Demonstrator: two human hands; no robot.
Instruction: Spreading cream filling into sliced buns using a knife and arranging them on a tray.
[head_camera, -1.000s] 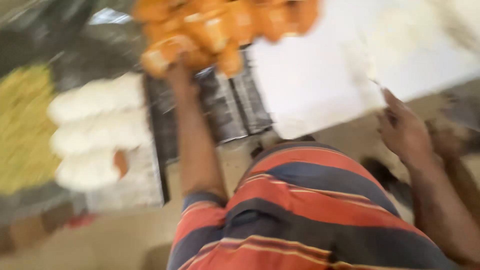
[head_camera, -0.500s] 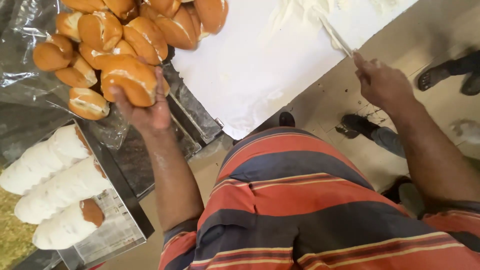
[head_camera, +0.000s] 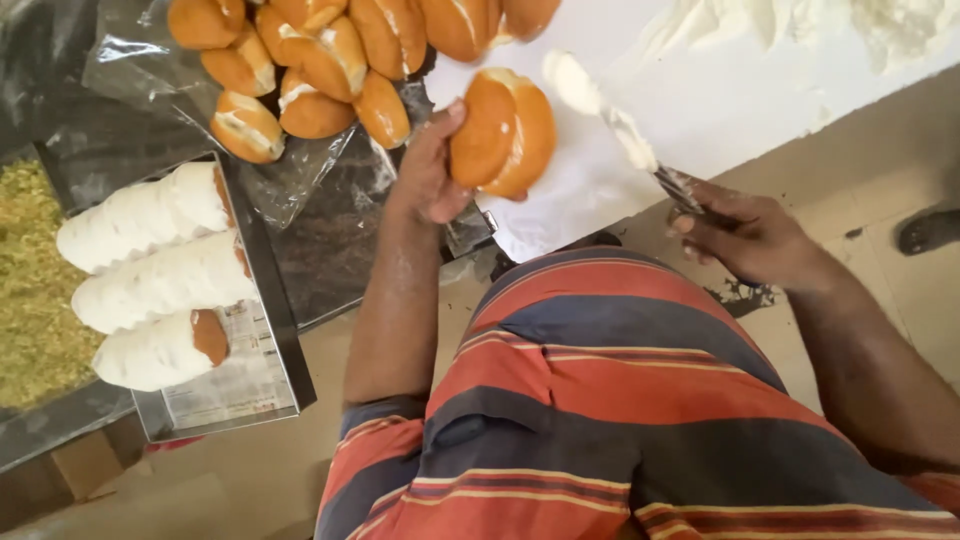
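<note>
1. The left hand (head_camera: 428, 170) grips a split golden bun (head_camera: 503, 133), thumb on its upper side and fingers underneath, holding it in the air above the near edge of the counter (head_camera: 330, 240).
2. The bun is tilted so that its cut side faces the knife; the two halves stay joined.
3. The right hand (head_camera: 750, 235) is clenched round the handle of a knife (head_camera: 615, 120), out past the near edge of the counter.
4. The knife blade carries a thick smear of white cream and points up and left; its tip lies just beside the bun, and whether the two touch cannot be told.
5. Below the bun and the blade lies a white sheet (head_camera: 720, 90) covering the right part of the counter, with more white cream (head_camera: 890, 25) spread near its far edge.
6. A heap of buns (head_camera: 330, 60) rests on clear plastic wrap (head_camera: 290, 175) toward the far left of the counter; several show a white filling line along the slit.
7. At the near left corner sits a metal tray (head_camera: 255, 385) holding three cream-coated rolls (head_camera: 150, 275) side by side.
8. Left of the tray lies a bed of yellowish-green crumbs (head_camera: 30, 290).
9. The person wears a striped shirt (head_camera: 610, 420) of orange-red and dark blue.
</note>
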